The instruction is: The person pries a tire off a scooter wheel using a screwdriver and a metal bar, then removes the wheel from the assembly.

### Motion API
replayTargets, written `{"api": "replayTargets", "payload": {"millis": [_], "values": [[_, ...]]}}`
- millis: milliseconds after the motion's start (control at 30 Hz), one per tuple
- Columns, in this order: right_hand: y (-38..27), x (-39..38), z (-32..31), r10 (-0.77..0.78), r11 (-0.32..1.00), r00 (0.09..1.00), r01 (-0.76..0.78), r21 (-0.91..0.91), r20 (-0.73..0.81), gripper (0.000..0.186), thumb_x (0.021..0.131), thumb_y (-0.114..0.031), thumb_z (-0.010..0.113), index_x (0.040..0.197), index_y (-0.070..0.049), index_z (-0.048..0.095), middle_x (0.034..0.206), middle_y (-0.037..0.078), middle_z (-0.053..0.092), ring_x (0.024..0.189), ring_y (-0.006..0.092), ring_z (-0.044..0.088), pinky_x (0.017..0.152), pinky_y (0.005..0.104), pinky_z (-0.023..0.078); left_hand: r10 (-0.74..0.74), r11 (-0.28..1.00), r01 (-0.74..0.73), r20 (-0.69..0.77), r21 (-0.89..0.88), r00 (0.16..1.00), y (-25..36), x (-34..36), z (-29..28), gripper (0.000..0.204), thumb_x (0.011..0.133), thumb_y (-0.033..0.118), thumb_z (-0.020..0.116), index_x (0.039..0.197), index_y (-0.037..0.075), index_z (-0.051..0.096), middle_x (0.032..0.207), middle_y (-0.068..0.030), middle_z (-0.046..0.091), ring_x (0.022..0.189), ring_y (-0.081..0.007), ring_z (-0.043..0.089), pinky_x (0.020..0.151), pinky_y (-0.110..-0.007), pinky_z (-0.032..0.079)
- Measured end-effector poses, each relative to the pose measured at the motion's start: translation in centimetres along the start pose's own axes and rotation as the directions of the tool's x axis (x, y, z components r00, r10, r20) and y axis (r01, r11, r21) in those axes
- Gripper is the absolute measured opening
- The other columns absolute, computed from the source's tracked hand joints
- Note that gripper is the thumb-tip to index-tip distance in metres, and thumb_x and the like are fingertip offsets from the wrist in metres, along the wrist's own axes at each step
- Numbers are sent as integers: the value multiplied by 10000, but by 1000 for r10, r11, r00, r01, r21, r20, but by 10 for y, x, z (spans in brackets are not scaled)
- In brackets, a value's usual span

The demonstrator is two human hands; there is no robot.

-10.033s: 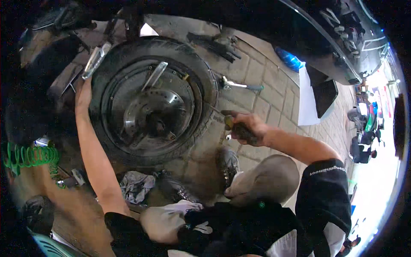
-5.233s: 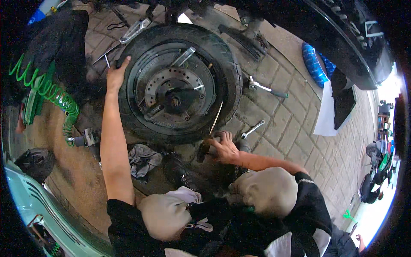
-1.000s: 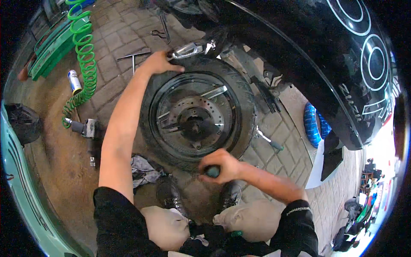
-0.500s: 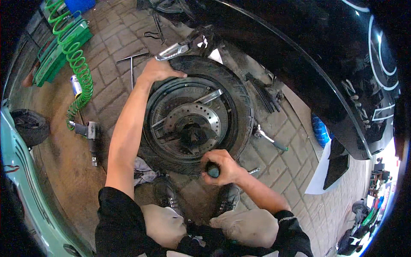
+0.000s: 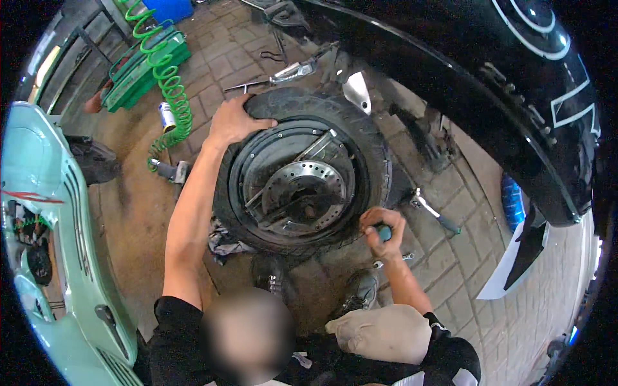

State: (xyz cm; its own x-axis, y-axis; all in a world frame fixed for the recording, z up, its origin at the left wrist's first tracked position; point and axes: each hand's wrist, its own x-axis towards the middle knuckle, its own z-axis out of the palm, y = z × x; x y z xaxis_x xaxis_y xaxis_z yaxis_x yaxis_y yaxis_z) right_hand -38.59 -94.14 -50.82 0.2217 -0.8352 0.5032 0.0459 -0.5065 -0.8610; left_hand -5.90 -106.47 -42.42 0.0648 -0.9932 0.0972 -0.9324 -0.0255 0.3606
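Observation:
A motorcycle-type wheel lies flat before me, its black tyre [image 5: 306, 103] around a dark hub with a drilled silver brake disc [image 5: 336, 182]. My left hand [image 5: 235, 123] grips the tyre at the far left, thumb stretched over the sidewall toward the rim and fingers at the outer edge. At the wheel's near right, my right hand [image 5: 394, 222] is wrapped round a tool with a teal handle [image 5: 384, 232]. I see the handle end-on; its working end is hidden under the hand, beside the tyre's edge.
A ratchet [image 5: 438, 212] and a small spanner [image 5: 394, 261] lie right of the wheel. A rag [image 5: 225, 241] is at its near left. Far left are a green coiled hose [image 5: 170, 83], a toolbox [image 5: 145, 71] and a can [image 5: 167, 117]. Black bodywork [image 5: 450, 83] overhangs the right; a mint-green panel [image 5: 90, 264] stands left.
My right hand has moved with the tool rightward and slightly farther along the tyre's edge. The left hand keeps its grip. The view has shifted, and a blurred round patch now covers the lower left.

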Motion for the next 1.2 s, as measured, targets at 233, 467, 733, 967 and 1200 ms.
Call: {"api": "replayTargets", "payload": {"millis": [233,467,733,967,1200], "values": [[3,-60,-25,351,911,734,-125,393,-582,263,689,-257,645,708,-32,510,712,94,533,653,209,531,560,294,438,57,989,-40,-115,142,992,44,-19,-10,807,512,536,716,1079,-11,543,938,-246,592,907,-337,579,823,-382,440],[-2,-59,59,-146,845,757,430,-317,637,401,469,-261,704,812,-125,549,833,51,518,814,242,512,727,411,405,21,977,2,-106,214,994,97,-54,-21,749,565,477,728,1070,-40,530,965,-229,593,899,-324,589,785,-366,455],[-53,-47,15,-579,808,706,563,172,408,356,453,-256,712,711,-104,521,734,41,481,704,230,513,649,378,428,4,978,24,-139,206,990,84,-72,-19,831,530,544,711,1108,-17,508,922,-225,605,865,-329,600,772,-374,472],[-127,44,-50,-269,757,947,321,569,-176,321,792,-431,547,848,-125,468,872,85,473,843,286,519,741,487,455,46,971,-19,-104,239,994,92,-77,-30,753,547,439,720,1143,45,484,872,-228,606,819,-366,592,761,-403,471],[-140,140,8,-488,715,802,594,368,-345,371,807,-314,569,1016,-55,405,789,174,530,713,269,536,572,353,483,170,968,-183,86,170,982,83,-79,-45,759,530,310,728,1162,12,433,897,-247,582,864,-382,560,774,-422,452]]}}
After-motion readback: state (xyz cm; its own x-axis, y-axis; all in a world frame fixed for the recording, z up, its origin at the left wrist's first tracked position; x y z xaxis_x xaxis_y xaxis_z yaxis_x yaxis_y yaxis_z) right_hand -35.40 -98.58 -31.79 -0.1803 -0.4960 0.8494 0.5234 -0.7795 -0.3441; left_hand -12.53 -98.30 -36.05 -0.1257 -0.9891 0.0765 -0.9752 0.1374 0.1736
